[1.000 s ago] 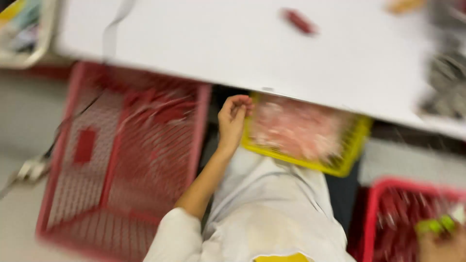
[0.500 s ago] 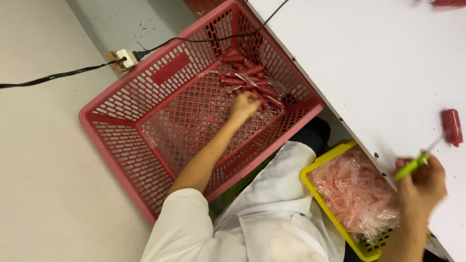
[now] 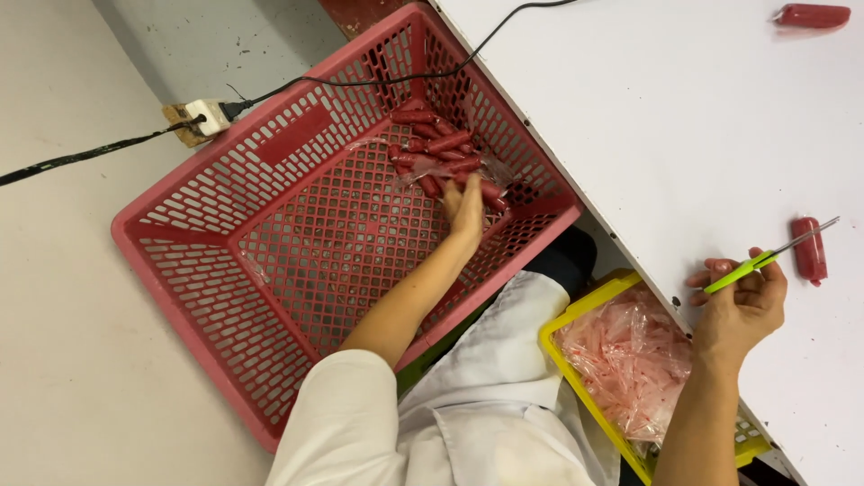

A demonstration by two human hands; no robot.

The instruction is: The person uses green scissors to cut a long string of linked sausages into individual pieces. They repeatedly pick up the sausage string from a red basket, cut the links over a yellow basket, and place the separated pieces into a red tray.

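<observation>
- Down inside the red basket (image 3: 216,270) on the floor, the left hand (image 3: 465,209) reaches with fingers spread loosely, its fingertips touching a heap of red sausages (image 3: 441,153) gathered in the basket's far corner.
- I cannot tell whether the left hand has already closed on one of the sausages; the fingers look open over them.
- Thin clear plastic wrap lies among the sausages, just beyond the left fingertips.
- On the white desk (image 3: 648,117), the right hand (image 3: 742,301) rests with fingers curled around green-handled scissors (image 3: 765,259), blades pointing away from the wrist.
- Just past the scissor tips lies a single red sausage (image 3: 809,249) on the desk; another sausage (image 3: 813,15) lies well away at the desk's far edge.
- Below the right wrist, under the desk edge, sits a yellow tray (image 3: 576,360) filled with crumpled pinkish plastic casings (image 3: 630,360).
- Beyond the basket, well away from the left hand, a wall plug (image 3: 202,115) with a black cable (image 3: 81,157) lies on the floor.
</observation>
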